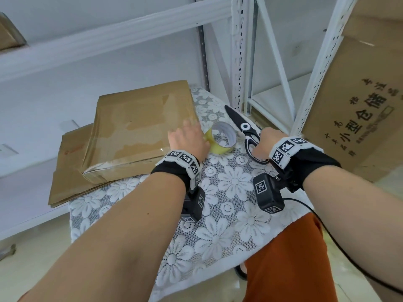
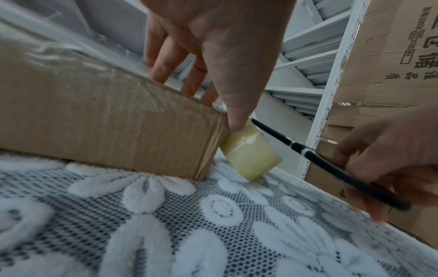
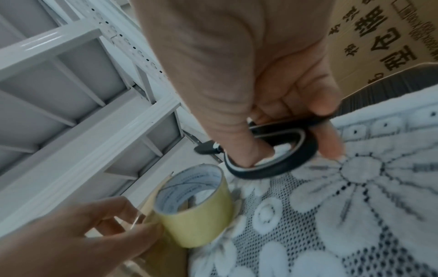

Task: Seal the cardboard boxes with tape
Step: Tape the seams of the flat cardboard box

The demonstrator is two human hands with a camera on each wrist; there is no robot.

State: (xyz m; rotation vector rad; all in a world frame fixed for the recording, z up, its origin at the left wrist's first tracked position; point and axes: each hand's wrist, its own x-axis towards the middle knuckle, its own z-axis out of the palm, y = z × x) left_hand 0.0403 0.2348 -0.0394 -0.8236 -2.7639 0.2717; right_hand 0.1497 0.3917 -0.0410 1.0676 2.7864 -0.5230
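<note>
Cardboard box [image 1: 139, 125]: tape roll [image 1: 223, 138] just right of its corner.
Left hand [image 1: 189, 140] nearer, fingers straight, touching both; right hand [image 1: 265, 141] grips scissors [image 1: 246, 129].

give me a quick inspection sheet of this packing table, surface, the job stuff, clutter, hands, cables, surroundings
Surface: lace tablecloth with a white flower pattern.
Job's things: taped cardboard box on flattened cardboard; tape roll beside the box; scissors, blades closed.
Clutter: nothing seen.
Hands: left hand open, fingers on the box, thumb on the roll; right hand grips the scissor handles.
Cables: black cable from the right wrist camera.
Surroundings: white metal shelving; large printed carton at right.
</note>
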